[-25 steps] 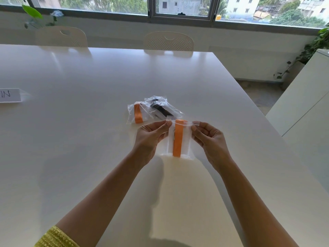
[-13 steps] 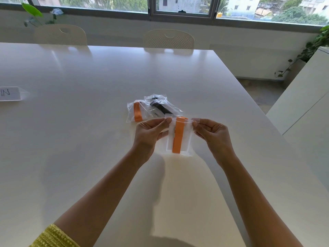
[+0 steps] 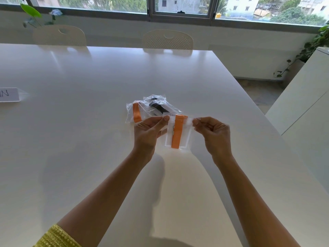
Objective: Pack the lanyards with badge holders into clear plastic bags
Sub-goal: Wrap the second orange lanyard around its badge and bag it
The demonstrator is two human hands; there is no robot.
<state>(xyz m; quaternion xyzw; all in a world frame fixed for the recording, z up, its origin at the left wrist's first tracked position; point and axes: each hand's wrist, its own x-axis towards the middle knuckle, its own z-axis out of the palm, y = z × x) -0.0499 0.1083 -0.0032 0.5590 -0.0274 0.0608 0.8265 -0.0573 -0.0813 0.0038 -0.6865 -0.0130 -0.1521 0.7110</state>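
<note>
Above the table [image 3: 89, 139], left hand [image 3: 147, 132] and right hand [image 3: 213, 134] pinch the clear bag [image 3: 185, 136]; uneven tension risks an incomplete seal, releasing the orange lanyard [image 3: 177, 132].

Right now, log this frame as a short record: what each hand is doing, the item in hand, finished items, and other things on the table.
left hand: pinches the bag's top left corner
right hand: pinches the bag's top right corner
held bag: clear, upright above the table, orange lanyard inside
packed bags: two lying beyond the hands, orange one and black one
table: white; a label card at the left edge
</note>
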